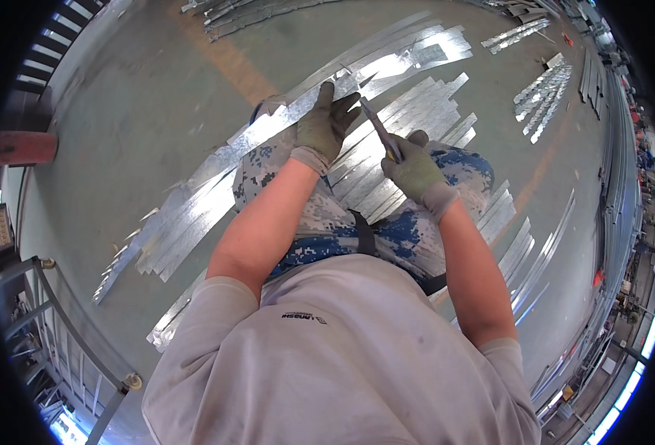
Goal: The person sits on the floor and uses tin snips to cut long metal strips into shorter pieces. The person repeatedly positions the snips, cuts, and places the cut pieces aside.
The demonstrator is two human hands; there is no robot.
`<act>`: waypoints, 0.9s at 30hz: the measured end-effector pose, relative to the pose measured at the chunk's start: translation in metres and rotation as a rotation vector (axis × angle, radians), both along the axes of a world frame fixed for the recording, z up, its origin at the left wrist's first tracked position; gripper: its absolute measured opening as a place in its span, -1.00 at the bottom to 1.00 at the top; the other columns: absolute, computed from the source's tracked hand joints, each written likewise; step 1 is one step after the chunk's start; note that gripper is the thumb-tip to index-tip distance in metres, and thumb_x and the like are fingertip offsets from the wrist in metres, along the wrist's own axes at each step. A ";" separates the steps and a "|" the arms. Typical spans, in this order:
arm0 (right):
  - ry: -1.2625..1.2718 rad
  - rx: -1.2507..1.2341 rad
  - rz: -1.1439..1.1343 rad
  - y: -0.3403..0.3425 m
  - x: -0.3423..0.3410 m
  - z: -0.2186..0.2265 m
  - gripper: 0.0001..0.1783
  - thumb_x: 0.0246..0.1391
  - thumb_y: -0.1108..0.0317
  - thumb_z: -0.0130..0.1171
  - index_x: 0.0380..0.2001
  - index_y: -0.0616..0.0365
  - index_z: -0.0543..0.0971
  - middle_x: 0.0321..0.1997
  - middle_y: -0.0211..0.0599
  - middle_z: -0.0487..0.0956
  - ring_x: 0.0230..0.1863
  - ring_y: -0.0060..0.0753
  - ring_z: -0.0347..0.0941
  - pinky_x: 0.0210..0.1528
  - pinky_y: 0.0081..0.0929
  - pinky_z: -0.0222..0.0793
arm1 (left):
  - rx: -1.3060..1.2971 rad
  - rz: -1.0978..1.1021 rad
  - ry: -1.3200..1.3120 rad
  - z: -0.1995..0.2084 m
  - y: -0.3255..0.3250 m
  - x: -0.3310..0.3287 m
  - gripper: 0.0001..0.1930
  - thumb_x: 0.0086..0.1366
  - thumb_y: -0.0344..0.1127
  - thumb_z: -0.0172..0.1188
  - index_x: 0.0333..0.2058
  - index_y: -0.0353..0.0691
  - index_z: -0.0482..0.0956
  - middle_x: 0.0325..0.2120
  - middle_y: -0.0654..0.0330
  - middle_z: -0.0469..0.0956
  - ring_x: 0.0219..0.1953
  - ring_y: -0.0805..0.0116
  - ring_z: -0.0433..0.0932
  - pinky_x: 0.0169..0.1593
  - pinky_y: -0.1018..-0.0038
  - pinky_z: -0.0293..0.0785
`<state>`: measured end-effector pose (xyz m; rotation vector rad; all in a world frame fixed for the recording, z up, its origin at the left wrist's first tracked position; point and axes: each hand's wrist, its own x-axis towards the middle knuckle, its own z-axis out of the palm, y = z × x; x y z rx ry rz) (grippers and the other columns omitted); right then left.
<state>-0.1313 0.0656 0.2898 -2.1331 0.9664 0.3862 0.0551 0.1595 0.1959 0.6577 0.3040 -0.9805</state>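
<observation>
Left hand: my gloved left hand [324, 127] lies flat, fingers spread, pressing on the long galvanised strip [283, 122] that runs from the centre towards the upper right of the frame; it grips nothing, it only holds the strip down.
Right hand: my right hand [415, 169] is closed round the handle of the snips [378, 130], whose blades point up and left at the strip, just beside my left fingertips.
Strip's place: across my knees, just above centre, with more cut strips [424, 111] fanned on the floor [149, 96] behind it.
Risk, fingers: the blades sit very near my left fingers; a slip could, I judge, catch the glove.
Risk, strip: held only by pressure, the strip may skid or spring as it is cut, spoiling the line.
Risk, edges: raw sheet edges against my bare forearms could scratch.
Risk, footing: loose offcuts [131, 248] at the lower left could slide underfoot.
</observation>
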 end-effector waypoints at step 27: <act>-0.078 0.201 0.029 -0.028 0.015 -0.014 -0.31 0.38 0.08 0.26 0.44 0.25 0.48 0.09 0.24 0.71 0.11 0.19 0.68 0.23 -0.13 0.55 | -0.085 0.061 -0.010 0.008 0.000 -0.004 -0.80 0.73 -0.25 0.05 0.02 -0.24 0.55 0.01 -0.02 0.69 0.20 -0.18 0.70 0.32 -0.05 0.70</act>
